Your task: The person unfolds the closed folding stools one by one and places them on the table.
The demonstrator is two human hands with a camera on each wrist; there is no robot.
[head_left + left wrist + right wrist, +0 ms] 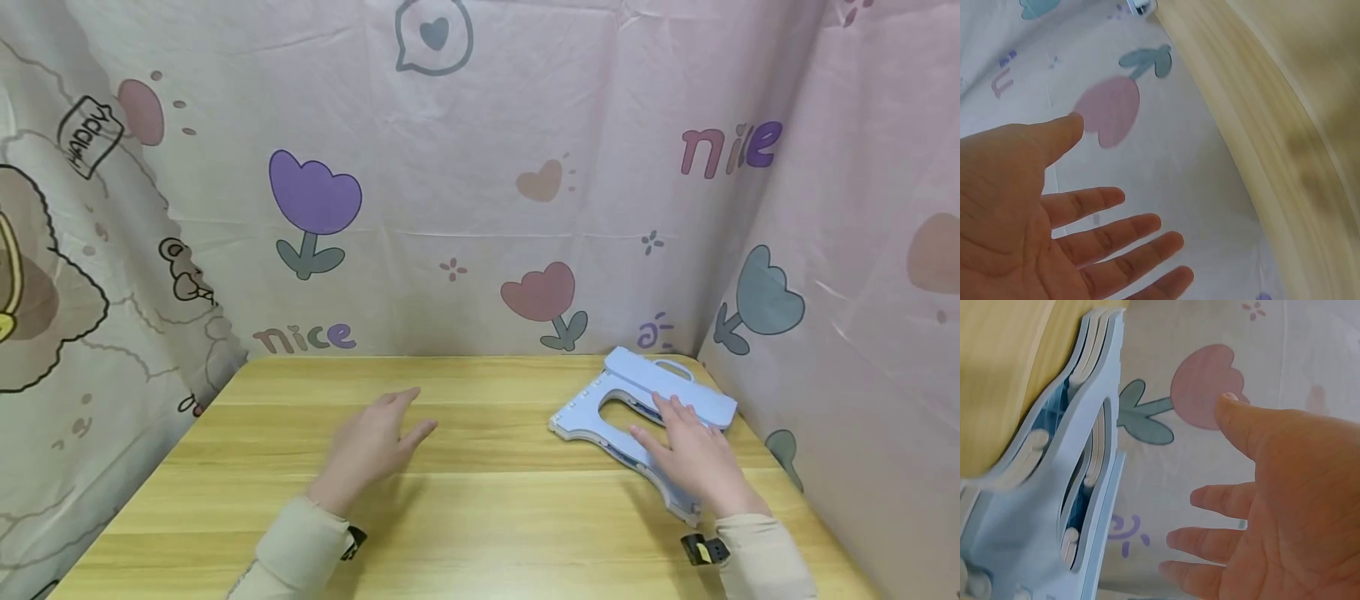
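A light blue folding step stool [663, 385], folded flat, lies at the right rear of the wooden table. It has a carry handle [678, 367] along its far edge and an arched cut-out in its side. My right hand [697, 454] is over the stool's near right part, fingers spread and pointing forward. In the right wrist view, that hand [1310, 506] holds nothing, and the stool [1029, 519] shows beside it with white folded legs inside. Over the left half of the table, my left hand [375, 442] is extended with its thumb apart. Its palm [997, 206] is bare.
The wooden table [450, 517] has pale yellow grain. Patterned cloth [442, 167] with tulips and lettering hangs behind it and along both sides. A small black device [705, 550] is strapped at the right wrist and another [354, 542] at the left.
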